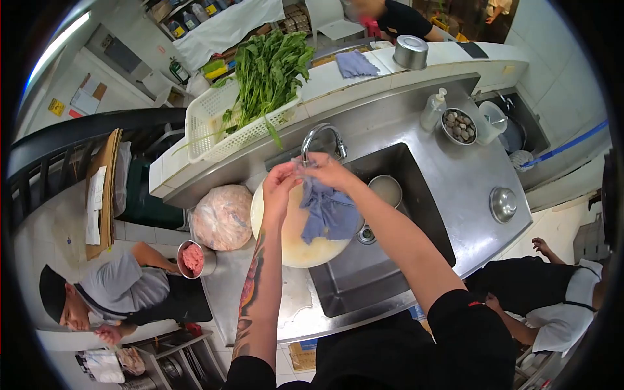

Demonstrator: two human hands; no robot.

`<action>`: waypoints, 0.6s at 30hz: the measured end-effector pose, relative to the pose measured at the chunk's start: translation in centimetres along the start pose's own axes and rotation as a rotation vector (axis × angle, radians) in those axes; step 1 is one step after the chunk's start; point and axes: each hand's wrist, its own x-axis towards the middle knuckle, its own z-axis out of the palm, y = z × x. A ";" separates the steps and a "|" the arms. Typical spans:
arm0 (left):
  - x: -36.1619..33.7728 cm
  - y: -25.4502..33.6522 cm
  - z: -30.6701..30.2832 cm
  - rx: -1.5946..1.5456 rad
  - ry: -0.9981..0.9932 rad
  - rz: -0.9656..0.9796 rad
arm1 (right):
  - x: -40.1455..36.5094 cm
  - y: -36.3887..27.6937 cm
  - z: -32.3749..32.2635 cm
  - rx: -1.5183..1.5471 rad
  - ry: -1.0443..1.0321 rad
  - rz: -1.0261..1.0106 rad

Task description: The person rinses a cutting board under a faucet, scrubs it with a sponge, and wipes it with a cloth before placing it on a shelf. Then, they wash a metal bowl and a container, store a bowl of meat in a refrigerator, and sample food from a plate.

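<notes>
My left hand (281,183) and my right hand (327,170) are raised together under the curved tap (323,136), both pinching the top of a wet blue-grey cloth (330,214). The cloth hangs down over a round pale cutting board (296,244) that leans on the left rim of the steel sink (390,260). A small metal bowl (388,190) sits inside the sink, behind my right forearm.
A white basket of leafy greens (260,91) stands behind the tap. A wrapped pale lump (222,218) and a cup of pink mince (193,259) lie left of the board. Bowl of clams (459,125), soap bottle (433,109), metal lid (503,203) at right. Other people stand at left, right and behind the counter.
</notes>
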 end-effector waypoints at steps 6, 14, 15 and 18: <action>-5.0 -4.5 5.5 0.134 0.095 0.153 | -3.0 -1.3 5.0 -0.101 0.136 0.500; -3.5 -1.9 7.2 0.579 0.214 0.431 | -3.1 -10.3 6.2 0.024 0.218 -0.111; -3.3 -1.3 7.0 0.561 0.153 0.460 | -3.5 -12.8 6.1 0.024 0.214 -0.109; -2.8 0.0 6.9 0.510 0.080 0.581 | -4.6 -18.7 5.7 -0.017 0.203 -0.060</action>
